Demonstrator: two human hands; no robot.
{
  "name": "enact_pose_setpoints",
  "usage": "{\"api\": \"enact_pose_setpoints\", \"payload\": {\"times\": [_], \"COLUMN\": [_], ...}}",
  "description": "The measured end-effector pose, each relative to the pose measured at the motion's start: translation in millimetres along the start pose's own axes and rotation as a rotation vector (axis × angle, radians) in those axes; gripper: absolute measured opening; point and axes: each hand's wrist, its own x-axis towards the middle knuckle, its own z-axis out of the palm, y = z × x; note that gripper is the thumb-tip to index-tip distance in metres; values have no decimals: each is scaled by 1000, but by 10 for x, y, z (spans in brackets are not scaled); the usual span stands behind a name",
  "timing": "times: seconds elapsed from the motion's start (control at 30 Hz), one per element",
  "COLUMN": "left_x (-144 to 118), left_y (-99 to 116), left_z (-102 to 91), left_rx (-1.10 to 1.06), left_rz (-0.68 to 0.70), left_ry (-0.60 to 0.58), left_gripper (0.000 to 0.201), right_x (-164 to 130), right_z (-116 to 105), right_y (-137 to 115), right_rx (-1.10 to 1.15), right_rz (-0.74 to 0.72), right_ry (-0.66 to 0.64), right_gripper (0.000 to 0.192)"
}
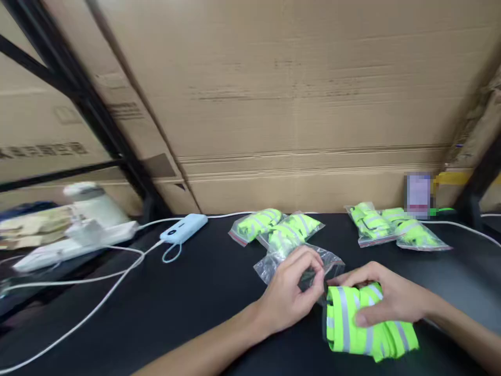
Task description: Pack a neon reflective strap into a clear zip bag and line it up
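A: What's in hand?
B: Bagging, I'd judge. The right hand [385, 300] clasps a folded neon-yellow reflective vest [366, 326] near the black table's [176, 292] front edge; the left hand [291, 292] pinches a clear plastic bag [274, 263] just beside it. The bag's mouth needs spreading.
A: Count?
B: Four filled bags along the back edge: two mid-table [276, 227], two right [395, 225].

Neon-yellow vest [368, 326] with grey reflective stripes, black table [188, 292], pale-blue power bank [183, 228].

Pixelated patch [418, 195] unreadable; white appliance [92, 209] blurred; clear bag [274, 263] partly behind left hand [287, 295].
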Motion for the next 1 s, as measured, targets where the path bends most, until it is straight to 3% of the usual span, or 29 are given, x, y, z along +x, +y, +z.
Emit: {"api": "enact_pose_setpoints", "payload": {"times": [0.2,0.37,0.5,0.67,0.83,1.0], "left_x": [-44,-39,-32,-39,-38,-14], "left_y": [-32,-62,-73,-53,3,-3], "left_z": [-12,-29,-39,-12,18,24], "left_rx": [48,92,119,123,134,120], "left_rz": [36,78,85,121,256,284], "left_ry": [-59,14,55,22,-38,-83], "left_gripper": [10,12,11,9,12,18], "right_x": [14,35,26,55,85,80], "right_z": [-49,-108,-116,-57,-26,21], "right_y": [72,43,67,66,73,101], "right_rx": [170,89,74,93,114,158], "right_rz": [-29,17,93,99,76,36], "right_ry": [-51,147,168,131,215,214], "right_gripper": [35,27,29,30,31,31]}}
